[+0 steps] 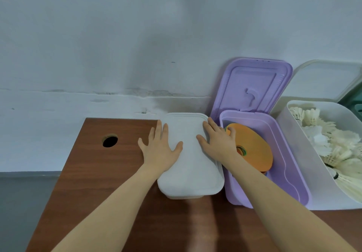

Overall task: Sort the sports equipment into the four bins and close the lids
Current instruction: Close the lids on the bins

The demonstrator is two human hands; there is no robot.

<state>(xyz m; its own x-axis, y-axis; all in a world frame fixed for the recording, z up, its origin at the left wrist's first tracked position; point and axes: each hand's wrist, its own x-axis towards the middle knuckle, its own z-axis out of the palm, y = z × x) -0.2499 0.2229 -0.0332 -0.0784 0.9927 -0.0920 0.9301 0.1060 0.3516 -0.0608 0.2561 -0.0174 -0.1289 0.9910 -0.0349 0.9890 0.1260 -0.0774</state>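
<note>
Hands lie flat on the closed white bin (191, 165) at the left end of the row. The left hand (159, 150) rests on the lid's left edge with fingers straight and spread, thumb reaching toward the middle of the lid; its grip is released, palm down, curled round nothing. The right hand (217, 141) rests on the lid's right edge, fingers likewise straight and spread, its outer fingers reaching over toward the neighbouring bin; its grip is released too.

Just beside the white bin, touching or nearly so, stands the purple bin (293, 181), its purple lid (252, 87) swung up and leaning back against the wall (117, 46). Inside lies a stack of flat discs (252, 148), the top one orange, with other colours showing at the centre hole and edges.

To the right of that stands a translucent white bin (305, 165), open, heaped with white feather shuttlecocks (331, 144); its pale lid (323, 81) stands upright behind it. At the far right edge a sliver of a green bin (354, 105) shows, too cut off to tell more.

All the bins sit on the brown wooden counter (98, 173), which has a round hole (110, 141) near its back left.
</note>
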